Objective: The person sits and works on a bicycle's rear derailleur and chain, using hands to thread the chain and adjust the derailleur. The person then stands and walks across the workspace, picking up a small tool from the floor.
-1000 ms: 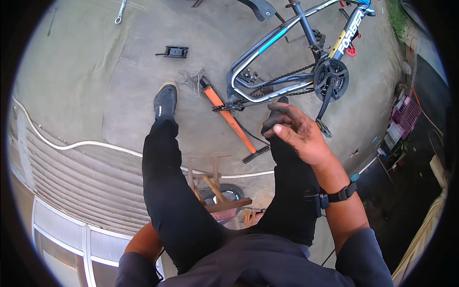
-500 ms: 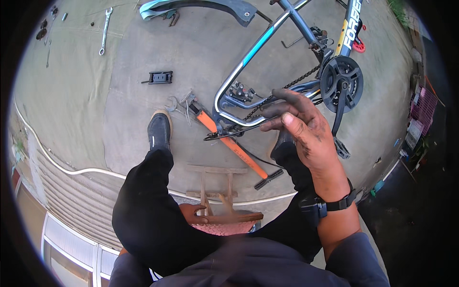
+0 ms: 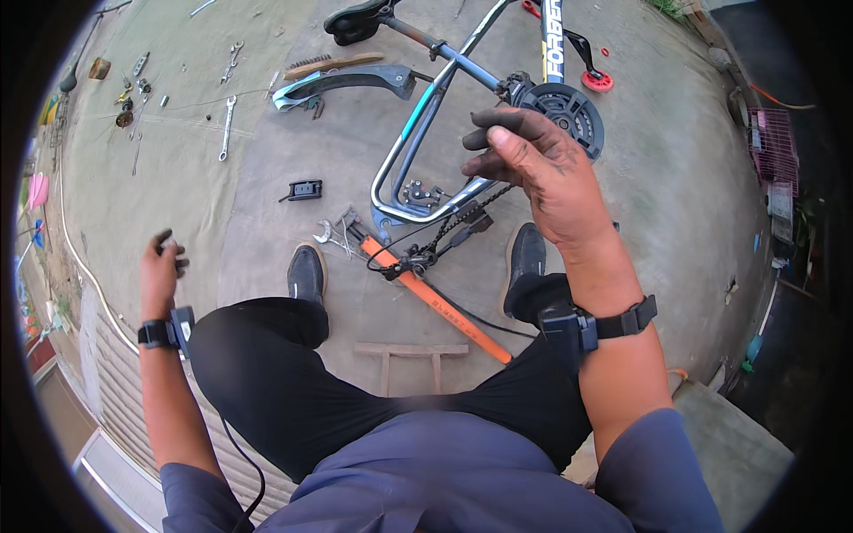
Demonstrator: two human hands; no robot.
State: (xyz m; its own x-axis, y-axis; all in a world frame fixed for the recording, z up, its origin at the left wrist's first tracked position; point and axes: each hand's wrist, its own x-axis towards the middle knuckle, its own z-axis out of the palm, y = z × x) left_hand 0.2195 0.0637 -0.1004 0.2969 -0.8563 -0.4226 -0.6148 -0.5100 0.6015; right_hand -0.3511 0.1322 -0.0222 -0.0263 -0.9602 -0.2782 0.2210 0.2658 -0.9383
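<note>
My right hand [image 3: 542, 182], its fingertips blackened, hovers curled but open and empty over the grey-blue bicycle frame [image 3: 475, 71], just below the chainring [image 3: 579, 120]. The chain [image 3: 449, 226] hangs along the frame's rear. My left hand [image 3: 163, 266] is raised at the left, empty, fingers bent and apart. An orange pump [image 3: 444, 315] with a black hose lies between my shoes, beside open-end wrenches [image 3: 327, 233]. A small black part [image 3: 304, 189] sits left of the frame. Part of a wooden stool [image 3: 410, 349] shows below me.
Wrenches [image 3: 227, 127], small parts [image 3: 126, 116], a wooden wire brush [image 3: 333, 64] and a curved mudguard [image 3: 355, 82] lie on the ground. A white hose [image 3: 75, 249] runs along the left. A pink cage [image 3: 771, 155] stands at the right edge.
I have lowered myself onto the stool, which my thighs now mostly cover. My left hand has moved from the stool out to the left. My right hand remains raised over the bicycle.
</note>
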